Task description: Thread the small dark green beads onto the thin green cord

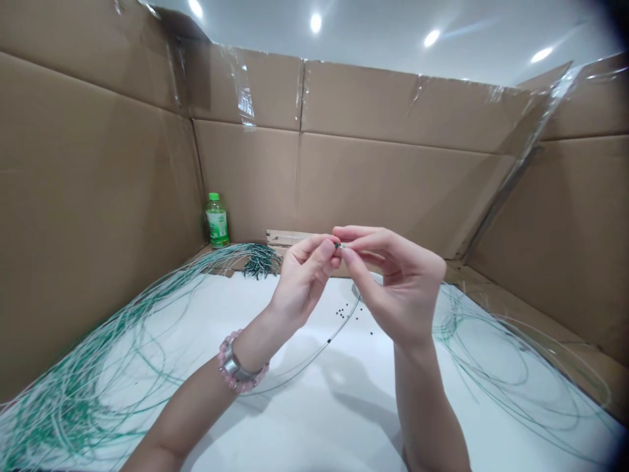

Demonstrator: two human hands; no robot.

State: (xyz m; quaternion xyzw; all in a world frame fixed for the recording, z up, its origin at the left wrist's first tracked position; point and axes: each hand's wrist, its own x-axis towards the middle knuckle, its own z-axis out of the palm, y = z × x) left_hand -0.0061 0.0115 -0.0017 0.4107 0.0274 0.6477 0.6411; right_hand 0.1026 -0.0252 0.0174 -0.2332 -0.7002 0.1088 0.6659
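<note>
My left hand [305, 274] and my right hand [399, 288] meet fingertip to fingertip above the white table. Both are closed in a pinch. Between them shows a tiny dark-green piece [337, 246], at the left fingertips. The right thumb and forefinger grip a thin pale wire end beside it. From below the right hand, a thin green-and-white wire [309, 362] curves down toward the left wrist, carrying a small black bead [329, 341]. Several loose black beads [341, 313] lie on the table beneath the hands. A round pale dish [360, 290] is partly hidden behind the right hand.
A large bundle of green and white wires [73, 406] covers the left side, its dark ends [260, 261] gathered at the back. More wires [491, 377] loop at right. A green bottle [217, 221] stands in the back left corner. Cardboard walls [393, 177] enclose the white table [295, 432].
</note>
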